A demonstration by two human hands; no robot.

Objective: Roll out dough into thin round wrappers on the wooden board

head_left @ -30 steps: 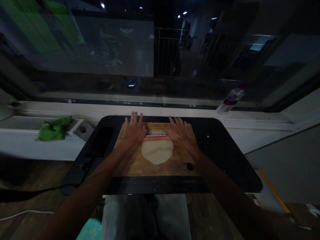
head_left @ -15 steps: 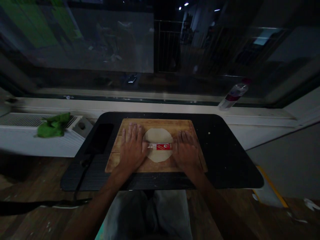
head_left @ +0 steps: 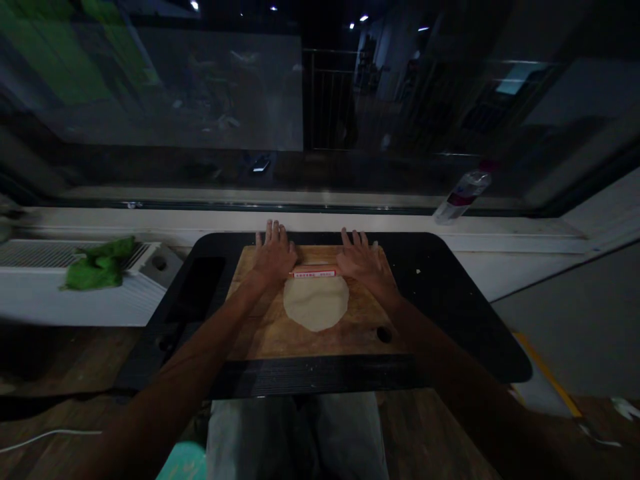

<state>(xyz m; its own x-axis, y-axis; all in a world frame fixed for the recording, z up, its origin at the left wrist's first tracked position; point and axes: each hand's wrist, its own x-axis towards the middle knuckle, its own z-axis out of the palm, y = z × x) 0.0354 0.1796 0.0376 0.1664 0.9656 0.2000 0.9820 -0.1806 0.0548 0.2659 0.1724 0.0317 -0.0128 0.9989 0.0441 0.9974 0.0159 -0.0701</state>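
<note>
A thin, round sheet of dough lies flat on a wooden cutting board. Across its far edge rests a rolling pin with a red and white label. My left hand lies palm down over the pin's left end, fingers stretched forward past the board's far edge. Over the right end is my right hand, also palm down with its fingers spread. Both palms press on the pin, and its ends are hidden beneath them.
The board sits on a black table with a dark flat object at its left. A bottle leans against the window on the sill. A green cloth hangs on the white radiator. A teal object is below.
Both hands have pushed the rolling pin forward from the dough's middle to its far edge. The pin has turned, showing a different side of its label. The view has shifted slightly.
</note>
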